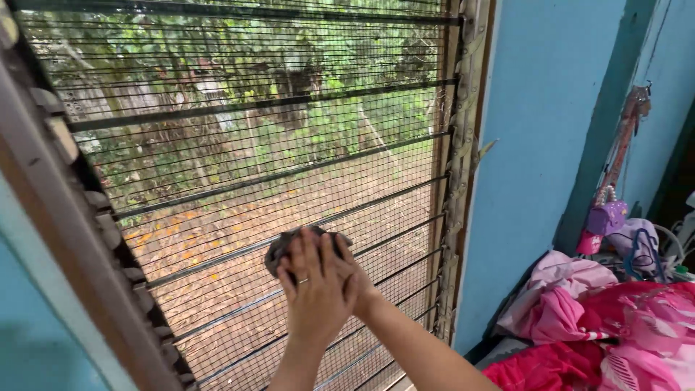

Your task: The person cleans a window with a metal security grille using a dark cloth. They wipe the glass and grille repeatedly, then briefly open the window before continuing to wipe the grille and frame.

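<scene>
Both my hands press against a louvred glass window (239,166) backed by a wire mesh screen. My left hand (313,289), with a ring on one finger, lies flat over my right hand (355,279). Under them sits a dark grey cloth (279,250), bunched up and held against a glass slat at the lower middle of the window. The right hand is mostly hidden by the left, and its grip on the cloth cannot be seen clearly.
A brown wooden window frame (463,181) borders a blue wall (536,145). Pink clothes (579,318) are piled at the lower right, with a small purple toy (607,217) hanging above them. Trees and leaf-strewn ground lie outside.
</scene>
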